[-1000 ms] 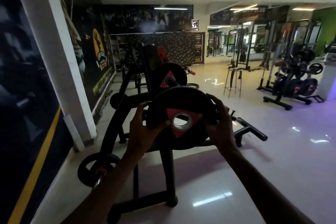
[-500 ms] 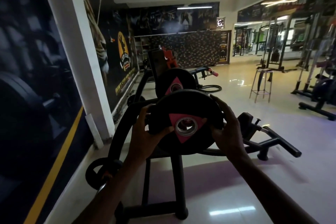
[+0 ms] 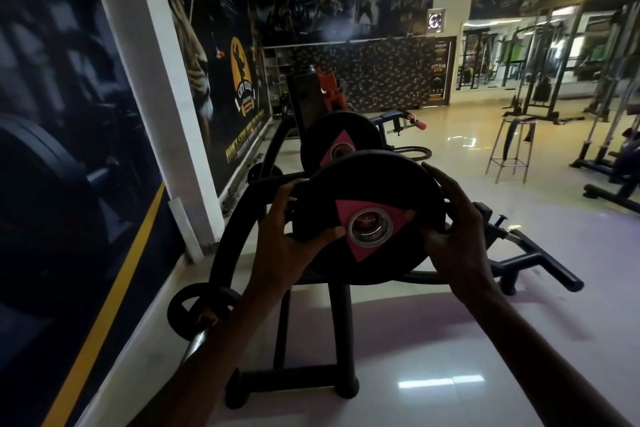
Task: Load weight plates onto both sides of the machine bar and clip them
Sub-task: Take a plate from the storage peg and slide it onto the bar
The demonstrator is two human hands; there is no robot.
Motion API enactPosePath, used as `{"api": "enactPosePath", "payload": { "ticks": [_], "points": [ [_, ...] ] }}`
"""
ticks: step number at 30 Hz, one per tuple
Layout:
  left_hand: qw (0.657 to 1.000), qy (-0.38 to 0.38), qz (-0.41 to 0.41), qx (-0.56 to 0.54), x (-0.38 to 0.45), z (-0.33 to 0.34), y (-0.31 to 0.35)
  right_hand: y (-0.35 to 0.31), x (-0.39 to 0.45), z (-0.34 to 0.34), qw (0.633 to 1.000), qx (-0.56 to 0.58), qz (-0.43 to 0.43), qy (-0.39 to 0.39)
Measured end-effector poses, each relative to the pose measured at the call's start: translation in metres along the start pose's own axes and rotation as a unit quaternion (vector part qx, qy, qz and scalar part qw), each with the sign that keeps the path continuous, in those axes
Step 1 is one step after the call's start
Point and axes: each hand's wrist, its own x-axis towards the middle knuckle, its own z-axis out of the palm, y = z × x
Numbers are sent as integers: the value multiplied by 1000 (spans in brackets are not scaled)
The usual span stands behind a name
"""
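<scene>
I hold a black weight plate (image 3: 374, 191) with a pink triangle and a steel-ringed centre hole upright in front of me. My left hand (image 3: 287, 236) grips its left rim and my right hand (image 3: 453, 232) grips its right rim. Behind it, a second black plate (image 3: 332, 135) with the same pink triangle sits on the far side of the black machine frame (image 3: 235, 229). Through the held plate's hole something dark shows; I cannot tell if it is the bar's end.
A small black plate on a steel bar (image 3: 194, 308) lies low at the left by the wall mural (image 3: 69, 149). The machine's foot (image 3: 294, 381) stands on the glossy floor. A metal stool (image 3: 512, 149) and cable racks (image 3: 554, 87) stand at the right.
The plate stays in both hands. The view has swung left and closer to the machine, so the far plate and the frame look larger and nearer.
</scene>
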Motion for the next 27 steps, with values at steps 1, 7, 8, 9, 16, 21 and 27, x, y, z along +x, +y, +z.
{"api": "enactPosePath", "payload": {
  "ticks": [1, 7, 8, 9, 16, 21, 27],
  "points": [
    [1000, 2, -1, -3, 0, 1, -2, 1, 1, 1, 1000, 3, 4, 0],
    [1000, 25, -16, 0, 14, 14, -15, 17, 24, 11, 999, -36, -22, 7],
    [999, 27, -15, 10, 19, 18, -19, 21, 30, 14, 998, -49, -30, 11],
    [999, 27, -14, 26, 26, 21, -25, 26, 37, 18, 997, -65, -38, 15],
    [984, 17, 3, 180, 99, 45, -89, 66, 91, 44, 986, -119, -116, -8],
    [972, 23, 31, 232, 141, 57, -115, 102, 138, 63, 983, -138, -121, -21],
    [969, 20, 11, 245, 190, 72, -152, 134, 179, 84, 985, -143, -100, -15]
  ]
}}
